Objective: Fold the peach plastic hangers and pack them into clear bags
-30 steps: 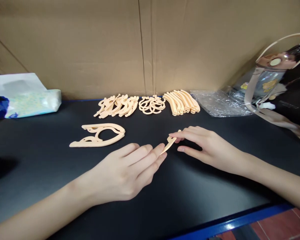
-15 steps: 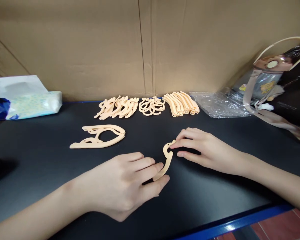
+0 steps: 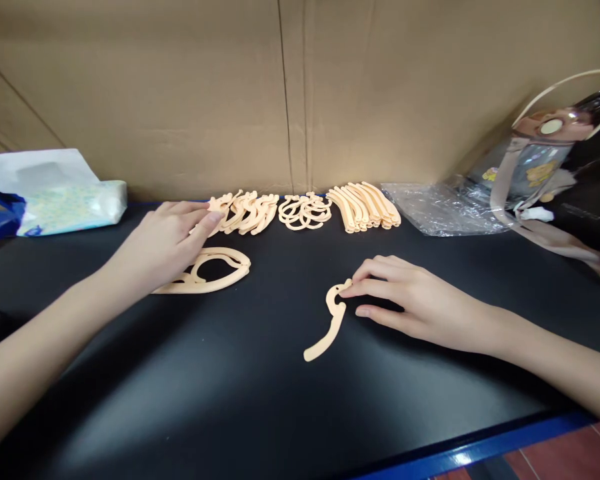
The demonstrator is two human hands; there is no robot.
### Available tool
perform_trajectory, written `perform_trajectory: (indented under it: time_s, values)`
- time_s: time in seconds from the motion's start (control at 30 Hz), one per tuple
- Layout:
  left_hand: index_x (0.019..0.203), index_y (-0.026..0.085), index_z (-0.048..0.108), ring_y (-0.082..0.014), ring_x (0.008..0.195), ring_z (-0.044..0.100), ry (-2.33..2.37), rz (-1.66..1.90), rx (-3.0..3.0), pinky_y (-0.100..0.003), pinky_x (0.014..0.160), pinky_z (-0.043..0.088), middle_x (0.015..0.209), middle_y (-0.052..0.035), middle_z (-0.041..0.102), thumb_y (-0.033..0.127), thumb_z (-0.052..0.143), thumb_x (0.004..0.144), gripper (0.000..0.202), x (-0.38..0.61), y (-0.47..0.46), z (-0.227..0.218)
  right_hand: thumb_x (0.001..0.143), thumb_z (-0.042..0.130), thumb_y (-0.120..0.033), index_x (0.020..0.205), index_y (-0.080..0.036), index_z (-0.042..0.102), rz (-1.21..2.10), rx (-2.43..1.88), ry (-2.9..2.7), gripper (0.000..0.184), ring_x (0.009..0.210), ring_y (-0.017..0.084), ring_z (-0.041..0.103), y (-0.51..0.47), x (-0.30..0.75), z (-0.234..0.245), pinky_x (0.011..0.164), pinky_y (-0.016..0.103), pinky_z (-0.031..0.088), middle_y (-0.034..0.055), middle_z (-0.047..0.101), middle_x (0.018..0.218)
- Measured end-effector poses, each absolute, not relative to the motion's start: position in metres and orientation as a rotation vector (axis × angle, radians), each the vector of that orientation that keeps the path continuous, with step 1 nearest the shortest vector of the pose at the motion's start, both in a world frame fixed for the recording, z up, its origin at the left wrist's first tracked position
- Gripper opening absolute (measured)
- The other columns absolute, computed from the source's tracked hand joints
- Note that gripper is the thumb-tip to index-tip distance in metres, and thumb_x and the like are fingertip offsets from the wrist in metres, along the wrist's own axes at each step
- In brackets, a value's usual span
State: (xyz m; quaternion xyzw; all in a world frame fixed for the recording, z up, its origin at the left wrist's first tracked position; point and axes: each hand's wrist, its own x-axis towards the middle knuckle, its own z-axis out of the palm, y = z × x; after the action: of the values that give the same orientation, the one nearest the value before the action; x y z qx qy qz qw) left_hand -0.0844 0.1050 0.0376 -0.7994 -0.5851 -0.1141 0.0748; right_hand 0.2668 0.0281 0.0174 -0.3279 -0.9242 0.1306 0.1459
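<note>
A curved peach plastic piece point(image 3: 330, 323) lies flat on the black table point(image 3: 260, 400). My right hand point(image 3: 415, 303) rests beside it, with fingertips pressed on its upper hooked end. My left hand point(image 3: 163, 243) is stretched out to the back left, its fingers reaching the leftmost pile of peach pieces point(image 3: 243, 212) and hovering over an assembled peach loop-shaped part point(image 3: 207, 273). Two more piles sit along the back: ring-like pieces point(image 3: 304, 210) and curved strips point(image 3: 364, 205).
A cardboard wall point(image 3: 300, 93) closes the back. A tissue pack point(image 3: 70, 203) lies at the far left, a clear plastic bag point(image 3: 440, 207) and a strapped bottle point(image 3: 540, 160) at the right. The table's blue front edge point(image 3: 480, 450) is near.
My left hand let go of the curved piece's lower end and moved up and left to the leftmost pile. The curved piece now lies flat; my right hand stays on its top end.
</note>
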Motion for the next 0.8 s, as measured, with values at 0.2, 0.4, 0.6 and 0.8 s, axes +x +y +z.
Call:
perform_trajectory:
  time_s: [0.2, 0.4, 0.6, 0.8]
  values:
    - [0.118, 0.004, 0.066, -0.0376, 0.125, 0.054, -1.785, -0.234, -2.452, -0.056, 0.101, 0.042, 0.124, -0.0183, 0.066, 0.037, 0.02, 0.106, 0.058, -0.079, 0.097, 0.038, 0.099, 0.053, -0.028, 0.12, -0.022, 0.066, 0.383, -0.945, -2.658, 0.026, 0.099, 0.019, 0.058, 0.028, 0.266, 0.018, 0.09, 0.034, 0.046, 0.0057, 0.064, 0.112]
    - [0.126, 0.002, 0.061, -0.0402, 0.128, 0.051, -1.782, -0.259, -2.434, -0.059, 0.101, 0.04, 0.133, -0.0205, 0.061, 0.037, 0.023, 0.106, 0.056, -0.075, 0.094, 0.036, 0.099, 0.053, -0.028, 0.121, -0.021, 0.066, 0.375, -0.945, -2.662, 0.026, 0.1, 0.018, 0.058, 0.028, 0.266, 0.018, 0.091, 0.034, 0.046, 0.0052, 0.064, 0.112]
    - [0.126, 0.002, 0.061, -0.0382, 0.128, 0.051, -1.821, -0.388, -2.403, -0.059, 0.102, 0.04, 0.139, -0.0201, 0.057, 0.036, 0.022, 0.106, 0.055, -0.078, 0.099, 0.032, 0.099, 0.053, -0.029, 0.121, -0.022, 0.066, 0.372, -0.943, -2.665, 0.026, 0.1, 0.018, 0.058, 0.027, 0.267, 0.017, 0.091, 0.034, 0.046, 0.0048, 0.064, 0.112]
    - [0.127, 0.0, 0.059, -0.0321, 0.128, 0.052, -1.841, -0.642, -2.326, -0.048, 0.109, 0.04, 0.137, -0.0187, 0.058, 0.035, 0.023, 0.104, 0.055, -0.078, 0.099, 0.032, 0.099, 0.053, -0.029, 0.12, -0.022, 0.066, 0.374, -0.949, -2.671, 0.026, 0.101, 0.018, 0.058, 0.027, 0.267, 0.019, 0.091, 0.035, 0.046, 0.0052, 0.064, 0.113]
